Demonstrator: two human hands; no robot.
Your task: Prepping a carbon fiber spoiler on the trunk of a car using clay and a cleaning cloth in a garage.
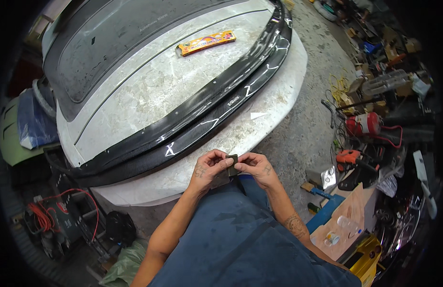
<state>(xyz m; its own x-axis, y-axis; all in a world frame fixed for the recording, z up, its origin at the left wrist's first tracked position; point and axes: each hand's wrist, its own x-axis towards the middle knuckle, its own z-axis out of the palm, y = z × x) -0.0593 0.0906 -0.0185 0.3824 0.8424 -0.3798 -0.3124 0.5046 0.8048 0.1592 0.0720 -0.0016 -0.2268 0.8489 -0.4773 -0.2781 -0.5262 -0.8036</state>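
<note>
My left hand (pixel 209 170) and my right hand (pixel 259 169) meet just past my waist, by the near edge of a dirty white car body (pixel 149 100). Between the fingertips of both is a small, flat, dark olive rectangular piece (pixel 233 168), pinched from either side with the thumbs on top. What it is made of I cannot make out. Beyond my hands a long, glossy black carbon-fibre spoiler (pixel 202 122) lies curved across the white panel. Farther off, a slim orange and yellow cardboard box (pixel 206 43) lies on that panel, and a small white scrap (pixel 257 115) sits nearer.
Dark glass (pixel 101 48) covers the car's far left. On the right floor are a red cylindrical tool (pixel 362 124), an orange power tool (pixel 350 158), yellow cord (pixel 340 88) and a wooden board (pixel 343 217). A coiled red hose (pixel 42 217) and green plastic sheet (pixel 128 263) lie left.
</note>
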